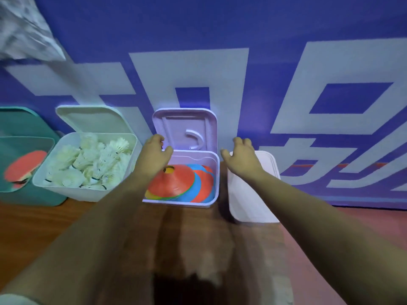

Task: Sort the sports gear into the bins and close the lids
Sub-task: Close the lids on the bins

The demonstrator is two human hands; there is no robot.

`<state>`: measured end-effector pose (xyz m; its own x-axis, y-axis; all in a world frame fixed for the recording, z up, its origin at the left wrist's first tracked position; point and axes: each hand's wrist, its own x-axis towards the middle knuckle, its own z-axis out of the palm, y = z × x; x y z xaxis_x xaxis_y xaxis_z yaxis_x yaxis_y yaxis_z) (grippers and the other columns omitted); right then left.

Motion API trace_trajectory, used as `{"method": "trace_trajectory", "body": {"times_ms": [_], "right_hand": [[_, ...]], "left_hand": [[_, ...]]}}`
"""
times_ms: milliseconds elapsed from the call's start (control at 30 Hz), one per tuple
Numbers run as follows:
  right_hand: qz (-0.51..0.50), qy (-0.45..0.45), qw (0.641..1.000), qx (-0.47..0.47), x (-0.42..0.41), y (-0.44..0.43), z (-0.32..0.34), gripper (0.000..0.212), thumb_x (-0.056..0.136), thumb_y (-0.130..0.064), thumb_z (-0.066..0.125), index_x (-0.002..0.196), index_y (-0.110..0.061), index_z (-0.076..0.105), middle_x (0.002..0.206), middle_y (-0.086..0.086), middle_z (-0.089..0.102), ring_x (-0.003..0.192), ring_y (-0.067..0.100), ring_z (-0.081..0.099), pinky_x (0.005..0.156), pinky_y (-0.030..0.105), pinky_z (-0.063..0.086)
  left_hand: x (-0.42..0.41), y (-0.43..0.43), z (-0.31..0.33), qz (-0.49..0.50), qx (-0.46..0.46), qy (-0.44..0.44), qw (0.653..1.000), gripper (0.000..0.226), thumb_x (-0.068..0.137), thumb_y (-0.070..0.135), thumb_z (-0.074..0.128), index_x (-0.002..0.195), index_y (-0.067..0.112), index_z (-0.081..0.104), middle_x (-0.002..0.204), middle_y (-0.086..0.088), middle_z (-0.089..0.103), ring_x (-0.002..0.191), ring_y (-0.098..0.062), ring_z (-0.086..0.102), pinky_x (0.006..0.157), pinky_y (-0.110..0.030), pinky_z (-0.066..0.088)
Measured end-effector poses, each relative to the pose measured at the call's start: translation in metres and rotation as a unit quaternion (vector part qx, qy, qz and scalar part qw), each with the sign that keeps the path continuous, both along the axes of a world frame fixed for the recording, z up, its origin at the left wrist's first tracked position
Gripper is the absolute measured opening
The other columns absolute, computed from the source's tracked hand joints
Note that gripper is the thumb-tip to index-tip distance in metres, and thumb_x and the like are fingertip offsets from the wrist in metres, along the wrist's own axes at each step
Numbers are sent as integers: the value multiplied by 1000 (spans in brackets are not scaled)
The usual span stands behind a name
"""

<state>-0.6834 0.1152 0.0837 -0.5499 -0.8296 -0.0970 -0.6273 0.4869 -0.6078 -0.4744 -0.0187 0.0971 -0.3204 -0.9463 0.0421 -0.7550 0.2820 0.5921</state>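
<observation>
Between the two outstretched hands stands a purple bin [217, 172] with its purple lid [187, 124] swung up against the blue wall [220, 29]. The left hand [156, 151] is at the lid's lower left edge, thumb on the inner face and fingers curled behind it, so it grips the lid. The right hand [241, 158] hovers just right of the bin's far corner with fingers spread and loose, holding nothing. Below and between the hands, inside the purple bin, lies a stack of flat cones [176, 181] (orange on top, blue and a bit of yellow beneath). Just left of the left forearm is a white bin [66, 192] heaped with shuttlecocks [88, 164], its white lid [92, 117] also raised. Farther left is a teal bin [26, 128], open, with a red paddle [24, 166] inside. Under the right wrist and to its right stands a pale bin [248, 194] with its lid shut. All four bins rest on a wooden floor [66, 221].
</observation>
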Motion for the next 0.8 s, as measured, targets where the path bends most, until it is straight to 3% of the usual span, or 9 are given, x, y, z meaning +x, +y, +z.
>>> {"method": "trace_trajectory", "body": {"times_ms": [100, 300, 433, 567, 667, 800], "right_hand": [[-27, -30, 999, -11, 22, -43, 10, 54, 96, -38, 52, 133, 0, 43, 132, 23, 42, 121, 42, 46, 100, 42, 38], [-91, -99, 990, -48, 38, -109, 10, 60, 92, -39, 57, 137, -3, 38, 135, 20, 46, 124, 35, 46, 102, 39, 38], [-129, -115, 982, -70, 42, -129, 4, 69, 91, -43, 58, 141, -1, 35, 141, 19, 46, 130, 32, 43, 108, 42, 37], [-161, -137, 972, -102, 52, -127, -1, 74, 87, -55, 54, 140, -6, 39, 140, 15, 48, 128, 28, 47, 108, 45, 39], [-173, -159, 965, -120, 54, -124, 7, 76, 85, -65, 50, 137, -10, 43, 136, 12, 52, 125, 27, 50, 108, 46, 40], [-156, -193, 954, -165, 58, -114, 24, 78, 78, -74, 48, 135, -21, 46, 138, -1, 55, 128, 16, 50, 109, 43, 40]], "left_hand": [[16, -48, 6, -7, 4, -9, 1000, 37, 87, 21, 61, 118, 2, 54, 116, -17, 58, 105, -33, 56, 88, -35, 42], [20, -117, 5, -65, 52, -21, 996, 64, 90, 24, 58, 146, 6, 33, 145, -18, 42, 132, -32, 43, 105, -37, 36], [13, -140, -2, -115, 68, -11, 991, 45, 90, 27, 55, 130, 9, 45, 125, -17, 57, 116, -33, 53, 91, -37, 43], [18, -138, -11, -130, 53, 31, 990, 40, 97, 30, 47, 133, 13, 46, 127, -13, 58, 115, -31, 55, 96, -41, 45], [28, -133, -9, -126, -2, 85, 988, 38, 103, 26, 40, 138, 17, 51, 133, -6, 60, 121, -25, 54, 101, -32, 41], [40, -122, 14, -97, -63, 161, 980, 28, 102, 21, 43, 121, 17, 63, 113, 0, 68, 103, -18, 61, 84, -22, 42]]}}
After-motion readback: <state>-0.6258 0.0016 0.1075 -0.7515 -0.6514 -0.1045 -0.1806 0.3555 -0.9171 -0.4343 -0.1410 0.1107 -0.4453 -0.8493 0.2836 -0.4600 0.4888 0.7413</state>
